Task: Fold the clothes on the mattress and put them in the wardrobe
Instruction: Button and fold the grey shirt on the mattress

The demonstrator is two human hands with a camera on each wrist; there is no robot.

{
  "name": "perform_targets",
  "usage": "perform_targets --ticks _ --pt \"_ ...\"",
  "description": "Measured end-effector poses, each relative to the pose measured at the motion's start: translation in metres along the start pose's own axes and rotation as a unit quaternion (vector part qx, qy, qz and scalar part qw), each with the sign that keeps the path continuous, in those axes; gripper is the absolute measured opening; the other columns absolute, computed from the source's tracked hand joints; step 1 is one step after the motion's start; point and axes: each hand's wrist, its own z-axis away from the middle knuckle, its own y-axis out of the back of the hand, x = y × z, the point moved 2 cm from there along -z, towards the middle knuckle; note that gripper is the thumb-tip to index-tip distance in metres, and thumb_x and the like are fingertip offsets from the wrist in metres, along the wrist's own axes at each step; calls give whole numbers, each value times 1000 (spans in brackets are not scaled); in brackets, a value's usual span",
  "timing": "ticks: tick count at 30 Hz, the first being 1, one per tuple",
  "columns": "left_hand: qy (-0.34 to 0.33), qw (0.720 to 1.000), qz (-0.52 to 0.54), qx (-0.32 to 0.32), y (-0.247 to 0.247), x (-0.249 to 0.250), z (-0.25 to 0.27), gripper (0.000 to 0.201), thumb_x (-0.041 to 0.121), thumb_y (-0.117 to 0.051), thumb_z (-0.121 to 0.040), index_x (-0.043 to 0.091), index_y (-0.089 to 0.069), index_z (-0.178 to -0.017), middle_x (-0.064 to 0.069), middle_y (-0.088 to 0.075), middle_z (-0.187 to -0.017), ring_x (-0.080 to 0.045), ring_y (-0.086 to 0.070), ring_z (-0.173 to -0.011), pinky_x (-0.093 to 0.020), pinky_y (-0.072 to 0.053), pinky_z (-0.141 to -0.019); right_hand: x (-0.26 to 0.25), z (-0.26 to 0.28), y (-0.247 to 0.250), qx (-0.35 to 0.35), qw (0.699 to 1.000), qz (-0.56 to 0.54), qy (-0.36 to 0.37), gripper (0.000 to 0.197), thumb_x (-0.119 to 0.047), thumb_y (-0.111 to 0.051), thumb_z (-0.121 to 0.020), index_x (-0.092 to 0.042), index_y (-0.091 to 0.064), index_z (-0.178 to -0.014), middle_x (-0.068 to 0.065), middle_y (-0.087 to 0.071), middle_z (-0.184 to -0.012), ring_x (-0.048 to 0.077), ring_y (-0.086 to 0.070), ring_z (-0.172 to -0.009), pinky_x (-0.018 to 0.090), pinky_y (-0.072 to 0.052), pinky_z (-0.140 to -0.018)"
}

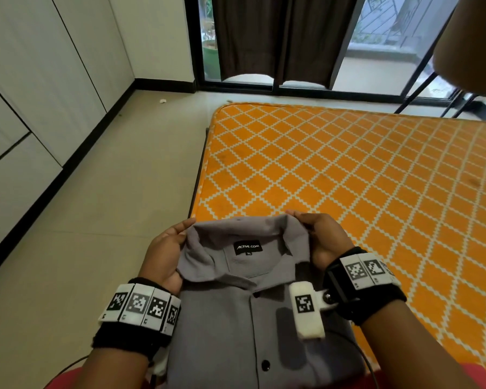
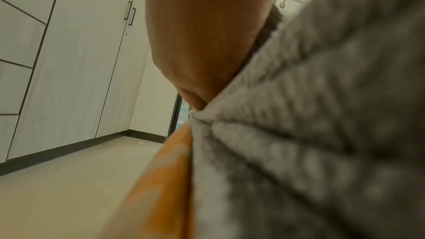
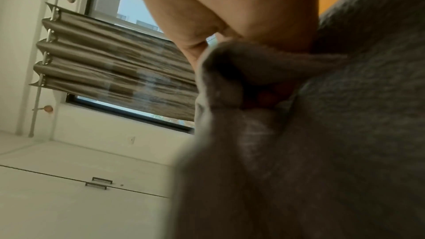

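Folded grey shirt (image 1: 253,318) runs off the head view's bottom edge, so its lower hem goes unseen, and both wrist views show mostly blurred grey cloth up close. It lies buttoned, collar up, with a black neck label, at the near corner of the orange mattress (image 1: 362,169). The left hand (image 1: 167,248) and right hand (image 1: 323,240) each grasp a collar side, fingers tucked beneath the cloth and hidden.
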Motion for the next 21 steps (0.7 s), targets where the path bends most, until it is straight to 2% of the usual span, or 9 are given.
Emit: perform_targets --ticks 4,8,10,11,13,15,17,19,21 --pt "0 1000 29 -7 -2 3 4 28 -2 -37 -100 5 -56 -120 -18 -62 -114 -26 -64 -93 -27 -60 -62 1 -2 1 -40 999 -36 4 35 -16 -37 -104 -7 -58 -130 15 -61 -130 34 -58 -117 50 -45 -102" --pt "-30 999 12 -32 -8 10 9 54 -19 -30 -88 15 -59 -118 -13 -62 -123 -24 -62 -104 -33 -56 -74 -3 1 -7 -74 994 -75 40 48 17 -31 -91 -7 -58 -123 16 -60 -127 35 -59 -109 44 -53 -83" --pt "-31 997 8 -65 -15 10 15 69 -23 -29 -83 21 -53 -130 -13 -62 -122 -26 -59 -107 -37 -53 -82 -4 4 -10 -57 994 12 94 51 24 -39 -86 -12 -58 -116 12 -59 -120 34 -59 -105 47 -54 -80" --pt "-36 996 -7 -76 -19 9 18 73 -24 -29 -82 25 -50 -134 -13 -62 -120 -26 -59 -105 -37 -52 -83 -3 4 -10 -34 983 119 134 51 24 -47 -83 -15 -59 -113 10 -57 -117 32 -60 -101 49 -55 -80" --pt "-58 992 -91 -69 -24 3 21 74 -22 -35 -84 30 -47 -135 -9 -59 -123 -25 -60 -103 -37 -52 -80 -1 4 -10 31 901 377 212 47 14 -64 -79 -20 -58 -109 6 -51 -115 22 -59 -84 39 -55 -72" --pt "-102 972 -209 -41 -23 -2 20 67 -13 -50 -87 34 -46 -134 -5 -54 -132 -22 -59 -109 -35 -52 -81 1 4 -10 63 807 524 264 46 2 -73 -78 -24 -56 -111 1 -39 -112 15 -52 -78 31 -51 -70" --pt "-129 958 -256 -22 -20 -4 19 64 -4 -62 -86 35 -46 -133 -2 -53 -133 -20 -59 -111 -36 -53 -86 -2 6 -12 45 778 544 310 46 -2 -71 -80 -31 -55 -111 -2 -35 -106 14 -48 -80 27 -51 -74" --pt "-130 960 -247 -14 -17 -3 19 62 0 -68 -85 33 -46 -133 -3 -56 -127 -21 -61 -108 -40 -54 -88 -5 9 -15 -10 768 536 351 52 5 -64 -81 -37 -57 -111 -6 -36 -99 1 -44 -79 12 -44 -67" --pt "-126 961 -244 -4 -15 -2 19 59 2 -69 -85 30 -48 -132 -7 -58 -124 -24 -62 -106 -42 -54 -88 -5 16 -21 -76 743 563 354 53 8 -58 -80 -34 -63 -112 -8 -37 -95 -7 -40 -79 7 -38 -67"
